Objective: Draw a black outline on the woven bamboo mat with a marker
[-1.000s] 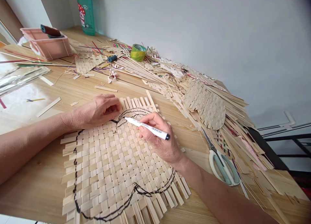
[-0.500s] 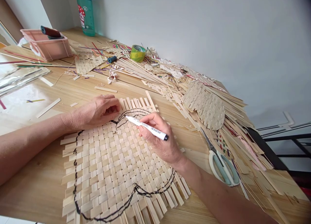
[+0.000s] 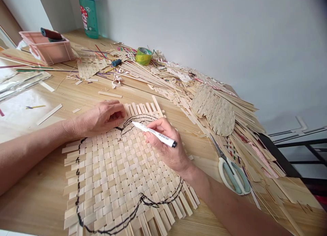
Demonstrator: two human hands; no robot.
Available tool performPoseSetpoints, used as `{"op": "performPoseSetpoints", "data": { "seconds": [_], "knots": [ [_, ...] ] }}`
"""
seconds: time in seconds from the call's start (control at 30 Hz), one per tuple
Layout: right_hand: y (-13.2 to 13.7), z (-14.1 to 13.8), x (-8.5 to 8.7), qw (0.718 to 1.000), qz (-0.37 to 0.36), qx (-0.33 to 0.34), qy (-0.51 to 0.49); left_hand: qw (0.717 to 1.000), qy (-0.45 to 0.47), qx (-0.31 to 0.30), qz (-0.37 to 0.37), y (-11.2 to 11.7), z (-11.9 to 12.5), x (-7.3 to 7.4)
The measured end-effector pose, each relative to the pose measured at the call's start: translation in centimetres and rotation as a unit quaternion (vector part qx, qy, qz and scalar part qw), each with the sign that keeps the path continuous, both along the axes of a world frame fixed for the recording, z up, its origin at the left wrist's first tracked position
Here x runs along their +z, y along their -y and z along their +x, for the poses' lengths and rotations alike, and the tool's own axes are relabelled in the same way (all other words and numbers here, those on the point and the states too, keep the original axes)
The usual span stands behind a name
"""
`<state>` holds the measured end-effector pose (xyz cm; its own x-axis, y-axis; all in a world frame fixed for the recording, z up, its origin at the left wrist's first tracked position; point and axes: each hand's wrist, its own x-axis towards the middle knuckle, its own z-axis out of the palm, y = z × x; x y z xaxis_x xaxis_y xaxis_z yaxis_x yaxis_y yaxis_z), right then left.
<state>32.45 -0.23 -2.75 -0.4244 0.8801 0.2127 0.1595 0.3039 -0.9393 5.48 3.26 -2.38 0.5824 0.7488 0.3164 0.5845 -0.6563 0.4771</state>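
A square mat [image 3: 112, 167] woven from pale flat wood strips lies on the table, loose strip ends fringing its edges. A thick black line [image 3: 78, 191] runs round it in a curvy outline, with several thinner strokes near the far edge. In my right hand [image 3: 170, 147] is a white marker [image 3: 155, 134] with a black end, gripped like a pen; its tip touches or hovers just over the far strokes. My left hand [image 3: 104, 118] rests at the mat's far left edge, fingers curled and thumb pressed in, seemingly pinching the edge; the fingertips are partly hidden.
Scissors [image 3: 233, 176] lie right of my right forearm. A smaller woven piece [image 3: 214, 109] sits on a heap of strips along the wall. Farther back are green tape [image 3: 143, 56], a thread spool [image 3: 116, 62], a pink basket [image 3: 51, 52] and a teal bottle [image 3: 88, 17].
The marker tip has shifted very slightly to the right along the far strokes. The whole view has slid a little; my left hand keeps its place on the mat.
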Motion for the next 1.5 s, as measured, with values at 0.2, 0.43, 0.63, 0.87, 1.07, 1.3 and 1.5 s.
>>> {"op": "performPoseSetpoints", "data": {
  "seconds": [0.2, 0.43, 0.63, 0.87, 1.07, 1.3, 1.5],
  "knots": [
    [0.07, -0.04, 0.07, 1.0, -0.01, 0.014, 0.009, 1.0, -0.002, 0.013, -0.013, 0.05, 0.11, 0.08],
    [0.13, 0.04, -0.09, 1.0, -0.005, -0.001, -0.009, 0.999, 0.007, 0.027, -0.026, 0.28, 0.5, 0.31],
    [0.01, -0.04, 0.02, 1.0, 0.006, 0.002, 0.001, 0.999, 0.001, 0.027, -0.022, 0.18, 0.31, 0.27],
    [0.09, -0.08, -0.04, 1.0, -0.005, -0.029, -0.002, 1.0, 0.001, 0.012, -0.013, -0.01, 0.04, 0.09],
    [0.09, -0.1, 0.04, 0.999, -0.008, -0.048, 0.008, 1.0, 0.004, 0.007, -0.014, 0.02, -0.01, 0.05],
    [0.14, -0.1, 0.07, 0.999, -0.003, -0.036, 0.011, 1.0, -0.002, 0.018, -0.025, 0.22, 0.21, 0.36],
    [0.17, 0.03, 0.01, 0.998, 0.01, -0.067, 0.002, 0.999, 0.016, 0.025, -0.043, 0.06, 0.07, 0.03]
  ]
}}
